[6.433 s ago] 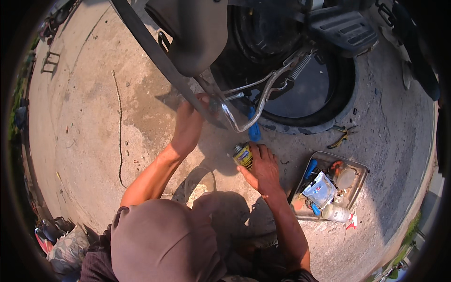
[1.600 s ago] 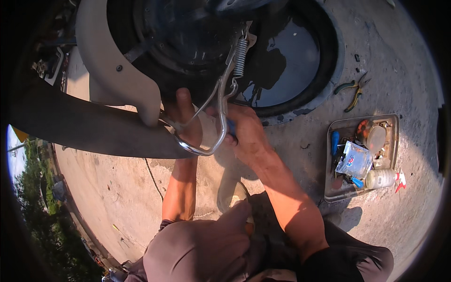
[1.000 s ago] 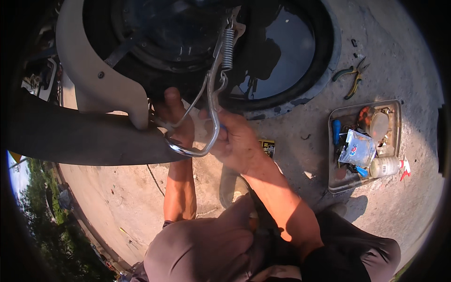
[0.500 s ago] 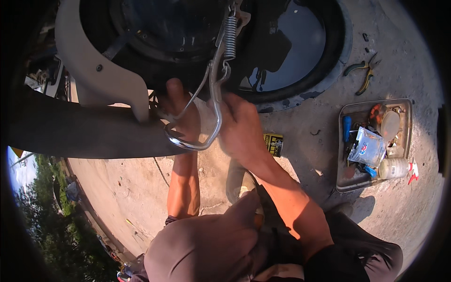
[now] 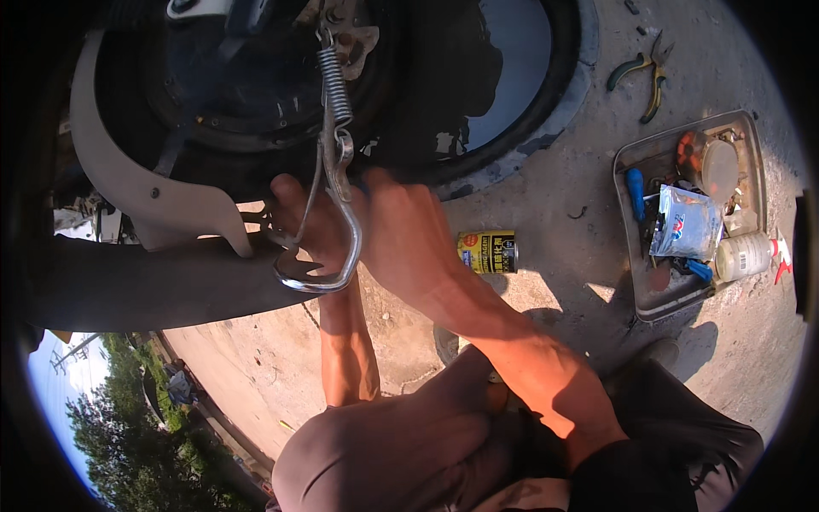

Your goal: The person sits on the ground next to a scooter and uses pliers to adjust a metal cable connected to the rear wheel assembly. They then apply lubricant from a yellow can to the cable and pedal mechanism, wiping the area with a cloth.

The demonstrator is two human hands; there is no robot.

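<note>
My left hand (image 5: pixel 299 220) reaches up under a scooter and is closed around the bent chrome stand bar (image 5: pixel 339 271), which hangs from a coil spring (image 5: pixel 335 84). Beside it, my right hand (image 5: pixel 403 232) presses in next to the bar, with its fingertips lost in the shadow under the black tyre (image 5: pixel 559 102), so what they grip is hidden. A small yellow and black can (image 5: pixel 488 252) lies on the concrete just right of my right wrist, untouched.
A metal tray (image 5: pixel 667 297) at the right holds a blue-handled tool, a pouch, a white bottle and a round tin. Green-handled pliers (image 5: pixel 641 70) lie on the ground above it. The scooter's grey body panel (image 5: pixel 141 183) overhangs the left.
Several seconds ago my right hand held the can; it now lies on the ground. Over the last second both hands stayed at the stand bar while the view shifted slightly.
</note>
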